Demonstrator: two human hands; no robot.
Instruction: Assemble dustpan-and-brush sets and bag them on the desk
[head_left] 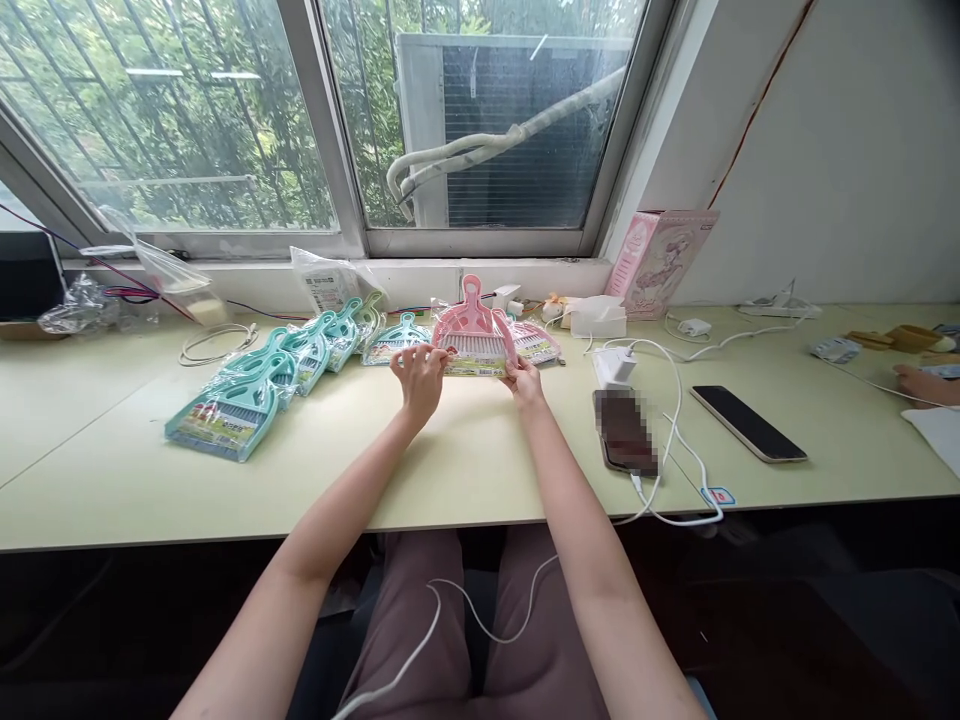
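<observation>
Pink dustpan set (474,345): lower corners pinched by left fingers (421,360) and right fingers (523,372) (presumably for steadiness); teal sets (225,420), left of both.

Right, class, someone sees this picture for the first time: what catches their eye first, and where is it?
Probably the pink dustpan-and-brush set, held upright over the desk between the left hand and the right hand. Next, the row of mint-green sets running diagonally across the desk to its left, and the pink illustrated box standing at the right below the window.
</observation>
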